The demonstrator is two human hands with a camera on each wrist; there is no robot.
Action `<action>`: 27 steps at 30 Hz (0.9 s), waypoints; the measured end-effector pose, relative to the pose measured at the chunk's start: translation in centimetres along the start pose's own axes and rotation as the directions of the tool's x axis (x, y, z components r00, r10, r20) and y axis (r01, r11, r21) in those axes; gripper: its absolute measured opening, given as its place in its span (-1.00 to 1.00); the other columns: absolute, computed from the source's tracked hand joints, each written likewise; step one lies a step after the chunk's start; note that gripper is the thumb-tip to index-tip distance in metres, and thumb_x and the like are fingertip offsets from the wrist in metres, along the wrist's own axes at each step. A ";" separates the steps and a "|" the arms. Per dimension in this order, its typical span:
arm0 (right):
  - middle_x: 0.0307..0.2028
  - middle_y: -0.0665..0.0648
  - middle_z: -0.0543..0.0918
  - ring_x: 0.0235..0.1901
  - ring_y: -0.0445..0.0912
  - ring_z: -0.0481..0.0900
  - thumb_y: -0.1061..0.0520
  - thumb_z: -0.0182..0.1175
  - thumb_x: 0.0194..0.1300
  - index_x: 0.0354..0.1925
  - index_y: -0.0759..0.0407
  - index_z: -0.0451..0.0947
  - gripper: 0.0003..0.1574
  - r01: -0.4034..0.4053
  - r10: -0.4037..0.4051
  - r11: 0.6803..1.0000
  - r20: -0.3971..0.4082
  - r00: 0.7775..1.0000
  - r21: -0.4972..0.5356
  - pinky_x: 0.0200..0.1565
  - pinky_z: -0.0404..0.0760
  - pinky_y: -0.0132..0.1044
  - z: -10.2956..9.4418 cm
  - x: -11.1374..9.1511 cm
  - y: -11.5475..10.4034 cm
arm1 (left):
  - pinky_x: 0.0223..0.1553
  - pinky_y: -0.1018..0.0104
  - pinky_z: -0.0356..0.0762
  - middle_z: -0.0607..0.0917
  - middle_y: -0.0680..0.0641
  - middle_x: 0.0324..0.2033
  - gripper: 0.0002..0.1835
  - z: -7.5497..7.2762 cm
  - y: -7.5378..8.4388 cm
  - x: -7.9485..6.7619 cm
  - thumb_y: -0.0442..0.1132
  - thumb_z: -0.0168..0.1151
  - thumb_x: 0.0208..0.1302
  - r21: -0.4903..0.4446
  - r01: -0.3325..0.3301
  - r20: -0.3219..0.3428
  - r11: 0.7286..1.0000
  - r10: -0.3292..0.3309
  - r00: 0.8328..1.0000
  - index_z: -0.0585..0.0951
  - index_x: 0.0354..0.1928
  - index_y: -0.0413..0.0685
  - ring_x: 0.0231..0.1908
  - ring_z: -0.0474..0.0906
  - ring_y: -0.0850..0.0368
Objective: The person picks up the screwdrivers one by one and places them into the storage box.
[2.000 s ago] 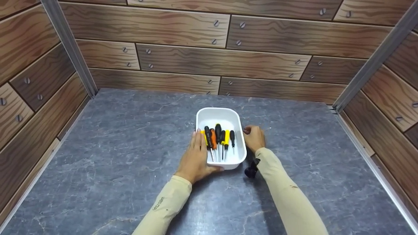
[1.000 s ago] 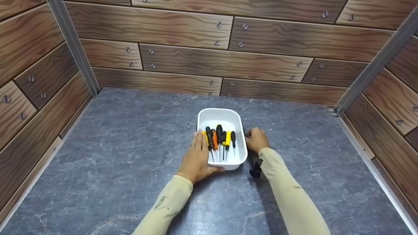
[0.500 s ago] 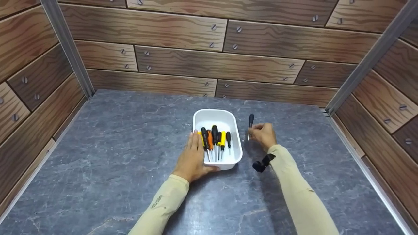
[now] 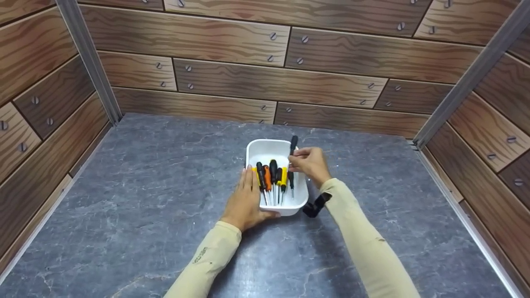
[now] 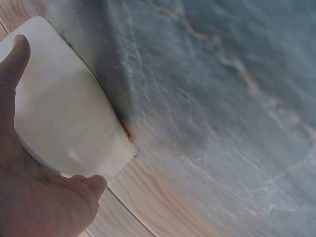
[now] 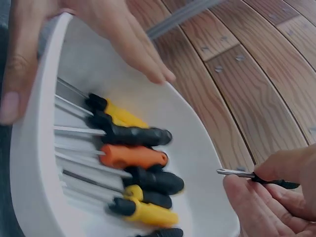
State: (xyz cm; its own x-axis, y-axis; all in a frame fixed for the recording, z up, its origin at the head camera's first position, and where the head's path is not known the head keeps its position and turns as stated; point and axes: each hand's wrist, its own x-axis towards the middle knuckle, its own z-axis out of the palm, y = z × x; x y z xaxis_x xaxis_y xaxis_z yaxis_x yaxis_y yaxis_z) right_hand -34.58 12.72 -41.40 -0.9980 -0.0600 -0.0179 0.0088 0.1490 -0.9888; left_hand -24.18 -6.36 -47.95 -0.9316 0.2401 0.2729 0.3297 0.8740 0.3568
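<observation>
A white plastic tray (image 4: 265,150) stands on the table with several screwdrivers in it, among them an orange-handled one (image 6: 133,156) and yellow-handled ones (image 6: 153,214). My left hand (image 4: 242,205) holds the tray's near left corner, fingers along the left side and thumb across the front wall. Between thumb and fingers my right hand (image 4: 311,163) pinches a small black-handled screwdriver (image 4: 293,143) over the tray's right rim. Its silver cross-shaped tip (image 6: 232,173) pokes out from the fingertips in the right wrist view. Another black-handled screwdriver (image 4: 291,180) lies just below this hand, inside the tray.
Grey marbled tabletop (image 4: 165,165) surrounds the tray. Wood-patterned panels (image 4: 223,76) rise at the back and both sides, with metal posts (image 4: 89,62) in the corners. A black wrist camera mount (image 4: 316,205) hangs from the right sleeve near the tray's front right corner.
The right hand, earlier low beside the tray's right wall, has come up with a black-handled screwdriver and moved left over the rim. The left hand and tray stay put.
</observation>
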 end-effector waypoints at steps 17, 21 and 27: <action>-0.59 0.11 0.62 -0.64 -0.14 0.66 0.35 0.42 0.09 -0.48 0.29 0.57 -0.82 -0.052 0.102 0.880 0.081 0.991 -0.472 -0.47 0.75 -0.28 3.5 -0.8 2.4 | 0.48 -0.04 0.10 0.02 -0.51 0.50 0.43 0.0 0.1 0.2 0.44 0.44 -0.06 0.024 -0.014 0.020 1.000 0.013 1.000 0.04 0.48 -0.56 0.49 -0.02 -0.40; -0.63 0.07 0.62 -0.66 -0.16 0.65 0.34 0.44 0.06 -0.49 0.28 0.59 -0.84 -0.058 0.122 0.857 0.094 0.988 -0.512 -0.50 0.73 -0.31 3.7 -0.7 2.5 | 0.48 -0.05 0.10 0.02 -0.51 0.50 0.42 -0.1 0.0 0.2 0.44 0.43 -0.06 0.035 -0.012 0.026 0.999 0.011 1.000 0.04 0.48 -0.57 0.50 -0.03 -0.40; -0.59 0.12 0.66 -0.65 -0.14 0.67 0.32 0.48 0.05 -0.44 0.28 0.59 -0.80 -0.067 0.133 0.840 0.084 0.988 -0.539 -0.51 0.73 -0.30 4.2 -0.6 2.8 | 0.49 -0.03 0.05 -0.01 -0.49 0.51 0.43 -0.2 -0.2 0.0 0.44 0.43 -0.04 0.035 -0.006 0.034 0.999 0.005 0.999 0.01 0.50 -0.55 0.51 -0.06 -0.37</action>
State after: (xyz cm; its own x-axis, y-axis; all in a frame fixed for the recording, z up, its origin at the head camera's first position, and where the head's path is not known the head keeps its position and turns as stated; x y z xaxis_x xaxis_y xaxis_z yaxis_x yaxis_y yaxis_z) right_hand -33.67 9.04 -44.82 -0.9793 -0.1225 -0.1612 0.0407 0.6608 -0.7494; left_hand -24.23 -6.61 -47.86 -0.9346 0.2582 0.2445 0.3297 0.8869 0.3236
